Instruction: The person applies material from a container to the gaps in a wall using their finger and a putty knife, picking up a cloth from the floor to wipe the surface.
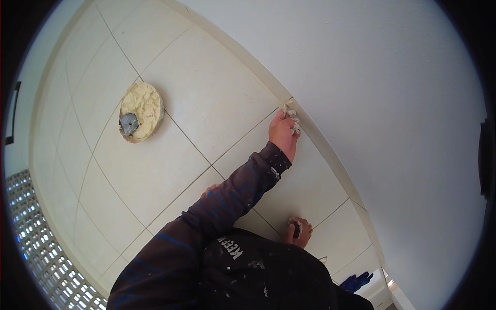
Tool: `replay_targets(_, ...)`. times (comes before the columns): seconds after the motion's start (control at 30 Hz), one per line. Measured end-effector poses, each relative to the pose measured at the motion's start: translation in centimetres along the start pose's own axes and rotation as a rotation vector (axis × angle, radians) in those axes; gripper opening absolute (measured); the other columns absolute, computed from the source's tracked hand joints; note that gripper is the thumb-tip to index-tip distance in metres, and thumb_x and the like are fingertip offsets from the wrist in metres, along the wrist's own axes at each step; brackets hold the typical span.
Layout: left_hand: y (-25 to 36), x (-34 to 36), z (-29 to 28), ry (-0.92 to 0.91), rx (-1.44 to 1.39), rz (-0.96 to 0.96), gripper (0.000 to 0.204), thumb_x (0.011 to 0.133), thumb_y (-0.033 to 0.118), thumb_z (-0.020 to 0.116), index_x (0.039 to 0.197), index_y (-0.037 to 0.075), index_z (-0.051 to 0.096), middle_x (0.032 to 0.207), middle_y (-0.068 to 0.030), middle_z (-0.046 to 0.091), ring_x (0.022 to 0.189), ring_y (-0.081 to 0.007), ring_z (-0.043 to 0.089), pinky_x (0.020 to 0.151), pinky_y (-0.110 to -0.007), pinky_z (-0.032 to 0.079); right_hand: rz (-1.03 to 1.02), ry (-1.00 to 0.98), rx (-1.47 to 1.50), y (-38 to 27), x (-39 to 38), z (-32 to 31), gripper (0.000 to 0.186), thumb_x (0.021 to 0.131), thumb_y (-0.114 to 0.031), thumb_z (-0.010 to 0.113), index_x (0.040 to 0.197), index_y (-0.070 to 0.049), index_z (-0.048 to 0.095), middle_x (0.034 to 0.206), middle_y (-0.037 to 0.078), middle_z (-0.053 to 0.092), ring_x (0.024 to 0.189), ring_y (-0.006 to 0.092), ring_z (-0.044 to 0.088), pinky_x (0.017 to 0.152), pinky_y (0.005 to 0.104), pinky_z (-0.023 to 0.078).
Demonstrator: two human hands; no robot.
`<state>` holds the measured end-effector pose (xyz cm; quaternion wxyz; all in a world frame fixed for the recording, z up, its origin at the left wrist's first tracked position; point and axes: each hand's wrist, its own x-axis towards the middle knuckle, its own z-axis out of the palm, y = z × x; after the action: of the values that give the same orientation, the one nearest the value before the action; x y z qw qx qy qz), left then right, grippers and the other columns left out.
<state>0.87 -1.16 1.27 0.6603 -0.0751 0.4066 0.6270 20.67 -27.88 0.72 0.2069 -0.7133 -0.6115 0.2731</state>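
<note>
Tiled floor [206, 93]: large, pale cream tiles divided by thin dark joints [211, 165], one set running roughly from 11 to 5 o'clock, the other from 2 to 8. At 10 o'clock from the centre rests a shallow round bowl [162, 111], its rim crusted, containing pale yellow paste [145, 103] and, at the bowl's 8 o'clock, a grey block [129, 124]. At 5 o'clock, near the margin, appears a crumpled dark-blue article [356, 282].
</note>
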Motion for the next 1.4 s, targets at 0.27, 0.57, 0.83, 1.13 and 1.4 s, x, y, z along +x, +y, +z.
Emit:
replay_targets(0.27,1.8,-1.7,1.3,-0.062,0.083,0.053,0.059,0.087,-0.007,0.041,0.144,0.007,0.051,0.113,0.002,0.055,0.092,-0.0104,0.048,0.077,-0.029,0.042,-0.022,-0.022,0.005,-0.2,0.1,-0.2,0.021,0.087,-0.014,0.065,0.107,-0.009,0.071,0.102,0.005,0.069,0.096,0.0259,0.061,0.088,0.04,0.045)
replay_targets(0.57,1.6,-2.6,-0.1,-0.064,0.011,-0.016,0.056,0.088,-0.005,0.042,0.142,0.006,0.051,0.114,0.0001,0.053,0.089,-0.0118,0.047,0.077,-0.03,0.042,-0.028,-0.044,0.05,-0.1,0.3,-0.4,0.022,0.088,-0.01,0.064,0.109,-0.005,0.069,0.102,0.012,0.068,0.095,0.0281,0.065,0.086,0.039,0.051)
replay_targets(0.83,2.9,-3.7,1.9,-0.049,-0.059,0.081,0.058,0.089,-0.005,0.04,0.146,0.004,0.047,0.113,-0.0007,0.053,0.088,-0.0119,0.046,0.078,-0.029,0.043,-0.032,-0.03,0.035,-0.2,0.4,-0.5,0.021,0.088,-0.009,0.065,0.107,-0.005,0.07,0.103,0.011,0.069,0.095,0.0284,0.066,0.086,0.039,0.05)
replay_targets(1.13,0.0,-1.3,1.5,-0.172,0.407,0.24,0.075,0.087,-0.007,0.046,0.159,-0.002,0.024,0.133,-0.0076,0.046,0.105,-0.0163,0.045,0.094,-0.03,0.04,-0.017,-0.024,0.001,0.0,0.3,-0.2,0.022,0.085,-0.009,0.066,0.106,-0.01,0.07,0.101,0.008,0.069,0.096,0.0284,0.061,0.088,0.0402,0.046)
replay_targets(1.4,-3.2,-0.2,1.2,-0.09,0.988,0.647,0.092,0.084,-0.009,0.042,0.159,-0.01,-0.013,0.16,-0.0405,0.014,0.151,-0.0561,0.01,0.125,-0.054,0.002,-0.03,-0.028,0.045,-0.5,0.3,-0.1,0.022,0.087,-0.01,0.064,0.108,-0.007,0.069,0.103,0.011,0.069,0.095,0.0294,0.064,0.086,0.0402,0.049)
